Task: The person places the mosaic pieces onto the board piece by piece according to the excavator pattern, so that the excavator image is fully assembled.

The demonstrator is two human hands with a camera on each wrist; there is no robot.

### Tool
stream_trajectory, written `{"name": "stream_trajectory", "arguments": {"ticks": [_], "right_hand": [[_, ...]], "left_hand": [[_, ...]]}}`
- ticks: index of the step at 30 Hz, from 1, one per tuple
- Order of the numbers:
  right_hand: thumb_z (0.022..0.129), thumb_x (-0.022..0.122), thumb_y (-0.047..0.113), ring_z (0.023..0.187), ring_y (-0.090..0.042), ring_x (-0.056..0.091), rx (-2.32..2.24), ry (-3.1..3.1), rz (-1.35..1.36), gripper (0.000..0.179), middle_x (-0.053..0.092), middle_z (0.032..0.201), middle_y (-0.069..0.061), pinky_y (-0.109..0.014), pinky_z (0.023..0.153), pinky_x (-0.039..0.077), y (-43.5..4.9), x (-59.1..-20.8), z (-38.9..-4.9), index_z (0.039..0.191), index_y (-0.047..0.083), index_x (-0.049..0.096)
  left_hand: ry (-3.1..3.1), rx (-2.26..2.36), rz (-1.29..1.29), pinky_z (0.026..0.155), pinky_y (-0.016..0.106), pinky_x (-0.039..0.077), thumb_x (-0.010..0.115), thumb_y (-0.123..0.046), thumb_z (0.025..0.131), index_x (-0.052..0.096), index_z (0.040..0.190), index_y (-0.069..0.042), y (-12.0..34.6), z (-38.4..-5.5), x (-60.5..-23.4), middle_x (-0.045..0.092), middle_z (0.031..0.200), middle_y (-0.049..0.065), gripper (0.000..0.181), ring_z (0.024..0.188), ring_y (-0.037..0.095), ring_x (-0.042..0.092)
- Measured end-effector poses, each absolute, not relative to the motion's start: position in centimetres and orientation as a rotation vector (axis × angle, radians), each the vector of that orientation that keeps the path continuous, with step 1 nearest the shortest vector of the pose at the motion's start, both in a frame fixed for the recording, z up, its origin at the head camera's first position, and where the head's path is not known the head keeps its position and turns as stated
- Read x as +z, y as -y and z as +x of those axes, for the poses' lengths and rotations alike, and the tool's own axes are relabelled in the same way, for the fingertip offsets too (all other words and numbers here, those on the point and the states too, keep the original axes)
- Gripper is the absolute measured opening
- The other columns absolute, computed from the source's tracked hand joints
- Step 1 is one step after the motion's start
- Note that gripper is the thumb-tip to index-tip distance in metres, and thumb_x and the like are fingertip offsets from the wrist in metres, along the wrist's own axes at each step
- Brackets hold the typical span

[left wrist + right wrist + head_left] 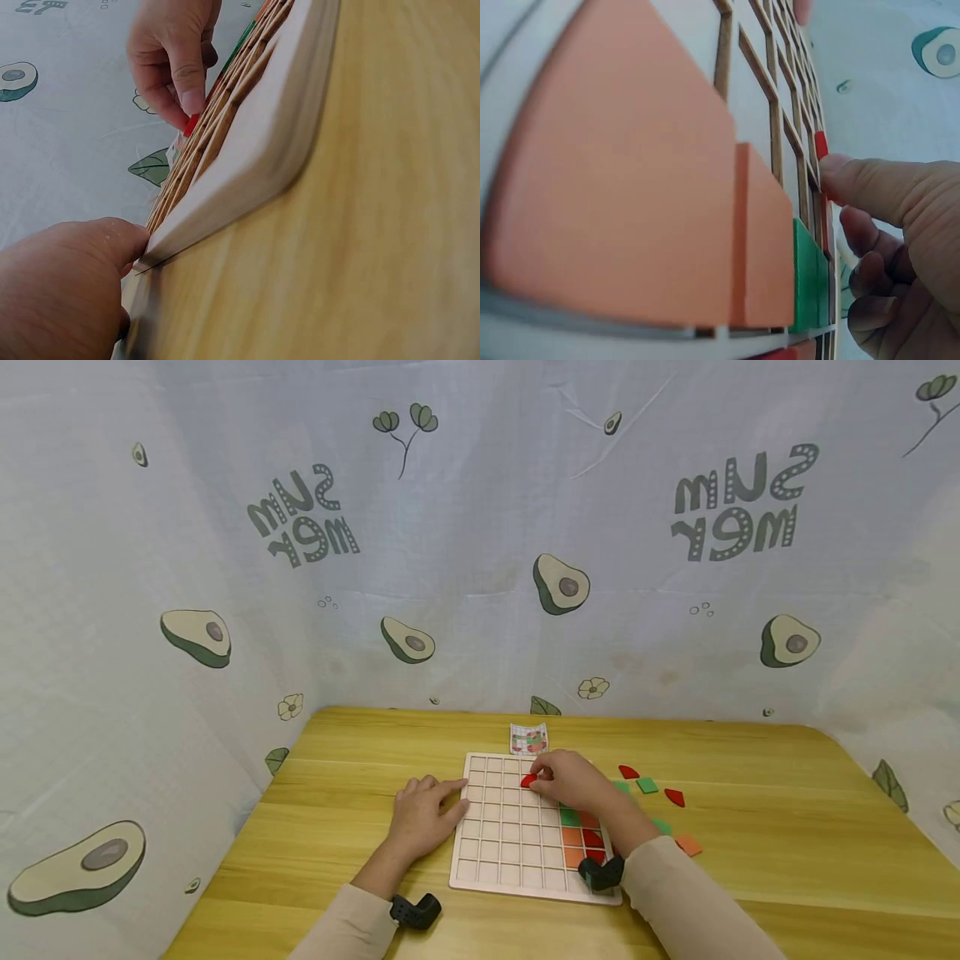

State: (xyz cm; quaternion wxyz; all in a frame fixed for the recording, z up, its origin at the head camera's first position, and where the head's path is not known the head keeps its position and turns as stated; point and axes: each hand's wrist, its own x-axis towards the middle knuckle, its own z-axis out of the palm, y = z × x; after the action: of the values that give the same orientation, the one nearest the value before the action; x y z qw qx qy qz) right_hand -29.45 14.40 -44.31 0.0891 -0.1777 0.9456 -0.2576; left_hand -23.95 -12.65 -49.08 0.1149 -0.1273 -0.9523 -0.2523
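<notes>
A pale wooden grid board (498, 835) lies on the table, its square cells divided by raised strips. My right hand (572, 779) pinches a red quarter-round tile (528, 780) between thumb and fingers over the board's far rows. That red tile (822, 144) also shows past the thumb tip in the right wrist view. At the board's left edge my left hand (422, 817) rests on the table, thumb and index finger extended to the rim. Orange tiles (572, 837), a green tile (569, 817) and red tiles (592, 839) fill cells on the right side, partly hidden by my right arm.
Behind the board stands a small pattern card (529, 740) with a coloured grid. Loose tiles lie to the right: red quarter-rounds (674, 797), green squares (647, 786) and an orange one (688, 845). A printed curtain (480, 527) hangs behind the table.
</notes>
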Motion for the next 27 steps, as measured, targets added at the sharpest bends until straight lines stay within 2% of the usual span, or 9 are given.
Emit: {"name": "stream_trajectory", "arguments": {"ticks": [18,27], "right_hand": [[0.094,0.074,0.019,0.074,-0.016,0.053,-0.718,-2.840,-0.512,0.014,0.063,0.083,0.000,-0.033,0.070,0.046,-14.5,-44.3,-29.4,0.107,0.014,0.074],[0.097,0.070,0.024,0.076,-0.018,0.054,-0.766,-2.812,-0.447,0.025,0.065,0.096,-0.004,-0.031,0.067,0.047,-16.4,-43.3,-29.3,0.120,0.014,0.072]], "left_hand": [[2.810,-0.756,-0.362,0.071,0.030,0.024,0.064,-0.041,0.098,0.071,0.132,-0.029,12.7,-24.0,-49.1,0.049,0.080,-0.007,0.037,0.074,0.010,0.031],[2.817,-0.763,-0.362,0.072,0.030,0.025,0.065,-0.040,0.098,0.071,0.132,-0.028,12.7,-24.0,-49.0,0.050,0.081,-0.008,0.037,0.074,0.012,0.033]]}}
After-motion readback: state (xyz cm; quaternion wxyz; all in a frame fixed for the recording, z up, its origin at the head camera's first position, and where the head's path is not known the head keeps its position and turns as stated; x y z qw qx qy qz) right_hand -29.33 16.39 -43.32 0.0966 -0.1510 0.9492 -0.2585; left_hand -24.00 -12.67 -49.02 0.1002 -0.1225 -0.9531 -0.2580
